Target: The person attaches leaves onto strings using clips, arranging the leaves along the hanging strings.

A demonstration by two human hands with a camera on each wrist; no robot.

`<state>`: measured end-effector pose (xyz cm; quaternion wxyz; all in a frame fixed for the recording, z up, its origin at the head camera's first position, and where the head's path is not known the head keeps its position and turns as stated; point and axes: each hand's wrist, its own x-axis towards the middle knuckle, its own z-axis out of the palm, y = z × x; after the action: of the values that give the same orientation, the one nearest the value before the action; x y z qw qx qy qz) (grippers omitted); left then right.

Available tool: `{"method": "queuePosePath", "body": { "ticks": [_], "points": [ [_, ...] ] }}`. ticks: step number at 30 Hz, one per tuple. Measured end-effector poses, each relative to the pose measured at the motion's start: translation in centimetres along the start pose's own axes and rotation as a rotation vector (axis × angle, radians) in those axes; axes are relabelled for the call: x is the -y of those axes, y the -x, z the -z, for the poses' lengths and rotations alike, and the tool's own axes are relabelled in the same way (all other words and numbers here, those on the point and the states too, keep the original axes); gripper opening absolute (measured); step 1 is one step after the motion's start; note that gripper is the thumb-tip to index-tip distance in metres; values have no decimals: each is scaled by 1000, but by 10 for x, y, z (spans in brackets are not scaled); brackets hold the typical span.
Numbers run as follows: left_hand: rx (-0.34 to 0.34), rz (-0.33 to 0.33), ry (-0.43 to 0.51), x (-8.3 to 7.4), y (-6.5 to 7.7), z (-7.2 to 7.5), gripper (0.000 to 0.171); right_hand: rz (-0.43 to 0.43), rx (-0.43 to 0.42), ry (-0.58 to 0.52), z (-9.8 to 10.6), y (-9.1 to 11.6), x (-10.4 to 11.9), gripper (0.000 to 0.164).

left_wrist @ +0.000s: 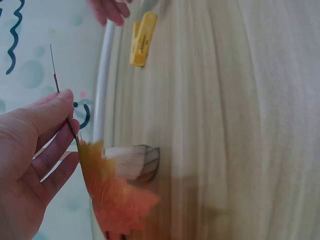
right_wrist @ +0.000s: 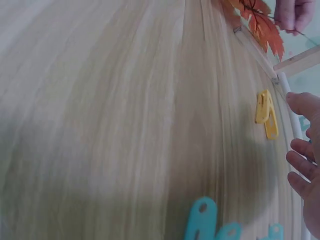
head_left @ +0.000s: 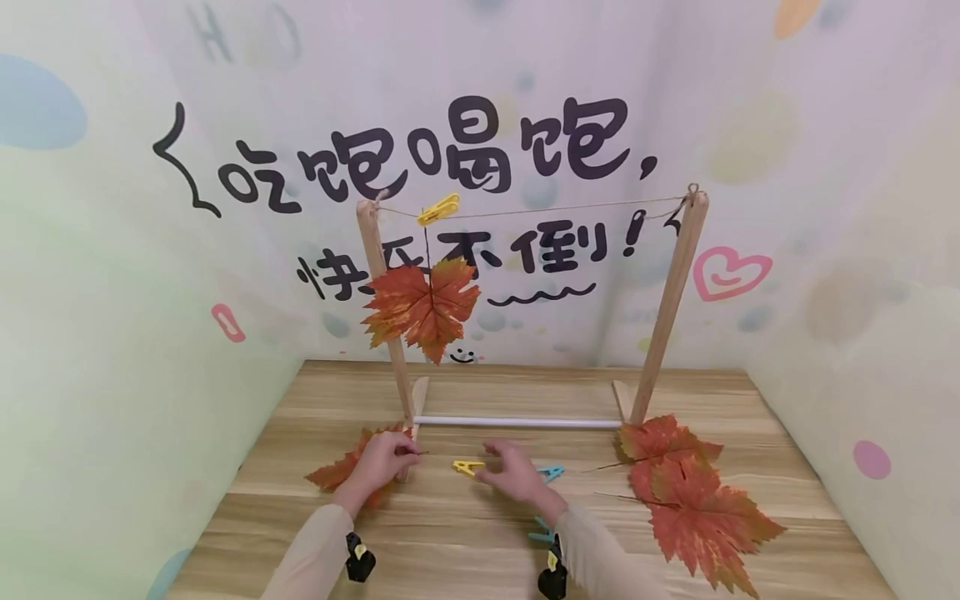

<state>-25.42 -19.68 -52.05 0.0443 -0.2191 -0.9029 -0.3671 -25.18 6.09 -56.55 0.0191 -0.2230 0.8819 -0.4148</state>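
Note:
My left hand (head_left: 385,461) pinches the thin stem of an orange-red artificial maple leaf (left_wrist: 120,200) between thumb and fingertips; the blade hangs below the fingers. With fingers spread and nothing in them, my right hand (head_left: 513,472) hovers over the table beside a yellow clothespin (right_wrist: 266,114). Blue clothespins (head_left: 551,473) lie to the right of and below that hand. Another yellow clothespin (head_left: 438,210) clips a second maple leaf (head_left: 423,304) by its stem to the string (head_left: 555,208), near the left post.
The wooden frame has a left post (head_left: 386,317), a right post (head_left: 670,308) and a white crossbar (head_left: 517,422) low between them. Two more maple leaves (head_left: 705,517) overlap at the right of the wood-grain table (head_left: 465,558). A printed wall (head_left: 480,50) stands behind.

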Motion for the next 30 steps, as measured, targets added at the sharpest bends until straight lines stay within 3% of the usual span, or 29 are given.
{"method": "queuePosePath", "body": {
  "ticks": [5,13,20,30],
  "points": [
    [1,7,26,-4,-1,3,7,15,0,43,-9,-3,-1,52],
    [-7,40,68,-8,-1,3,6,39,-70,131,-21,-2,-2,39],
    [-16,112,89,-11,-5,1,6,4,-109,184,-29,0,-3,25],
    [9,135,100,-11,-9,4,6,57,-52,164,-18,6,-5,24]
  ]
}}
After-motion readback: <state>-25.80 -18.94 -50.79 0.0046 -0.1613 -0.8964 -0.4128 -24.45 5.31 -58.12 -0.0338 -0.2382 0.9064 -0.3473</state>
